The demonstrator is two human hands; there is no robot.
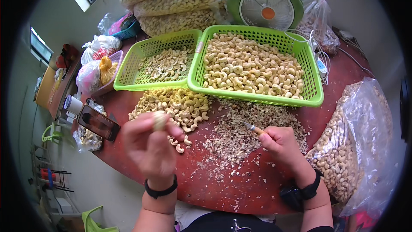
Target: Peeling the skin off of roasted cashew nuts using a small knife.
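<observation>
no readable text, faint lettering on green fan, too small

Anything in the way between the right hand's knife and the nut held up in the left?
Nothing visible blocks the gap between the knife in the right hand and the nut, which is blurred. Only the fingers of the left hand partly cover it. The crumbs lie lower, on the red table.

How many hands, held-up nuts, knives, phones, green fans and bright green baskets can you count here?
Hands: 2, the left hand and the right hand
Held-up nut, a bit blurred: 1
Knife: 1
Phone: 1
Green fan: 1
Bright green baskets: 2, the left basket and the right basket
Total: 8
</observation>
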